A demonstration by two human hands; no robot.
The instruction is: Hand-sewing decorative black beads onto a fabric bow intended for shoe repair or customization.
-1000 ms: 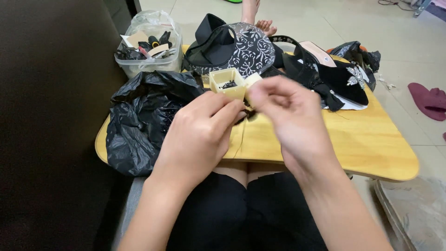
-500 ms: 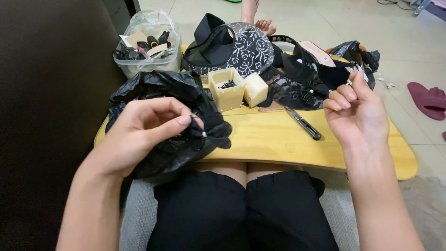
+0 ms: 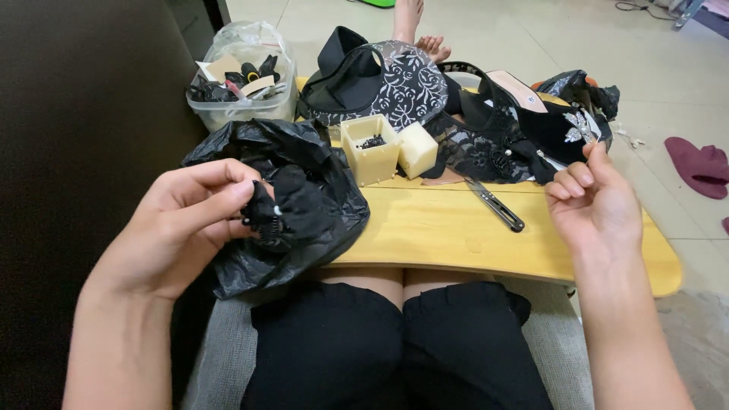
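My left hand pinches a small black hair ornament with a tiny white bead, held over the open black plastic bag at the left of the wooden lap table. My right hand is raised at the table's right side, fingers curled, thumb and forefinger pressed together as if on a fine thread that I cannot make out. It hovers by a pile of black lace pieces. A black-handled tool lies on the table between my hands.
Two small cream boxes stand mid-table, one holding tiny black bits. A clear plastic tub of black and tan items sits back left. A black patterned bag is behind. Another person's bare foot and maroon slippers are on the floor.
My hands, joined over the table's middle a second ago, have parted. The left carried the black ornament to the plastic bag; the right drew away to the right.
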